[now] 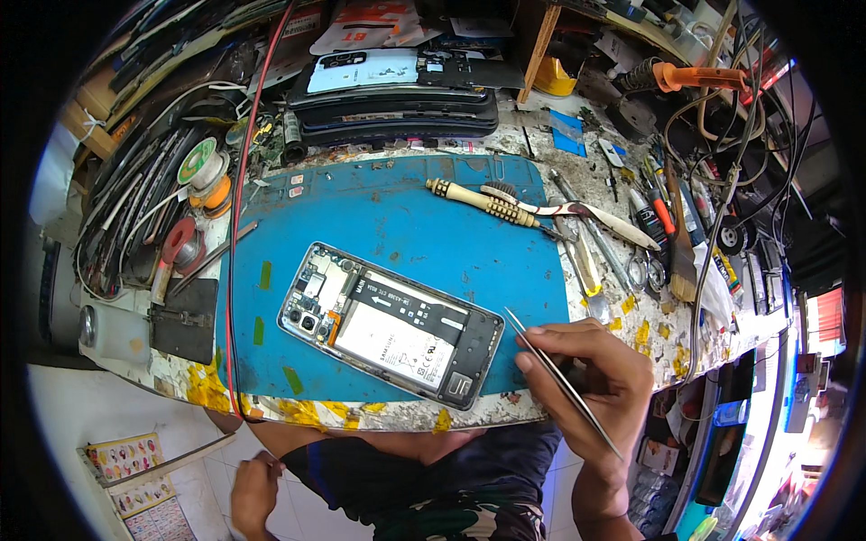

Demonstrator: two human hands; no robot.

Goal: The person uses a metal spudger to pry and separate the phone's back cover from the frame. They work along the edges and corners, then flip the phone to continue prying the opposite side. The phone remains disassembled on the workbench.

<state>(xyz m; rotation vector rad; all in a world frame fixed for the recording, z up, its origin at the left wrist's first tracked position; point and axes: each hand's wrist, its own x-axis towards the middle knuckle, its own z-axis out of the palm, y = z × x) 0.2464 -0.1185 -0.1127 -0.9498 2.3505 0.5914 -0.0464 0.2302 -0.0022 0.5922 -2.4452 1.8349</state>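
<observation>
Right hand [591,379] pinches tweezers [559,379] beside the opened phone [390,323] on the blue mat [406,216]; left hand [254,491] hangs low, grip unclear; probing inside likely needs a steady tip

A technician is wearing a dark navy short-sleeved shirt [361,469], its plain fabric showing across the chest and shoulder at the lower edge of the frame. Below it, a garment in a mottled green, brown and black camouflage print [469,521] is showing at the lap. Both forearms are bare from the elbow down, with no gloves, watch or bracelet showing on either wrist. The right hand [591,374] is showing short, untrimmed-looking nails and no rings on the visible fingers. The left hand [254,491] is appearing smaller and partly blurred near the picture's rim, its fingers too indistinct to tell more.
</observation>
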